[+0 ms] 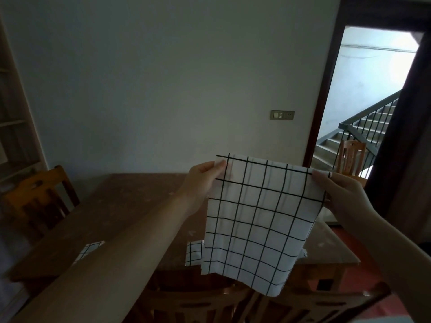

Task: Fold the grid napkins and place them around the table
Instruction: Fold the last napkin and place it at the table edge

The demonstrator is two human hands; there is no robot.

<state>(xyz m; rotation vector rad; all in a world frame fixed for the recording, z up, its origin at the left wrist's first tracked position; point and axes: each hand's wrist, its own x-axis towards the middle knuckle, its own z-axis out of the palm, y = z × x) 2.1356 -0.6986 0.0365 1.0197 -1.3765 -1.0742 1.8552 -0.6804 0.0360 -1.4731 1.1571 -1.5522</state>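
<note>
A white napkin with a black grid (254,220) hangs in the air above the near edge of the wooden table (130,206). My left hand (203,183) pinches its top left corner, and my right hand (338,194) pinches its top right corner. The cloth hangs down, and it looks doubled over. On the table lie two folded grid napkins: one (89,249) at the left side, partly behind my left forearm, and one (194,252) near the front edge, partly hidden by the hanging cloth.
A wooden chair (39,197) stands at the table's left side, and chair backs (193,304) stand right below me. A shelf unit (14,127) is on the left wall. An open doorway (363,106) at the right shows stairs and another chair (352,157).
</note>
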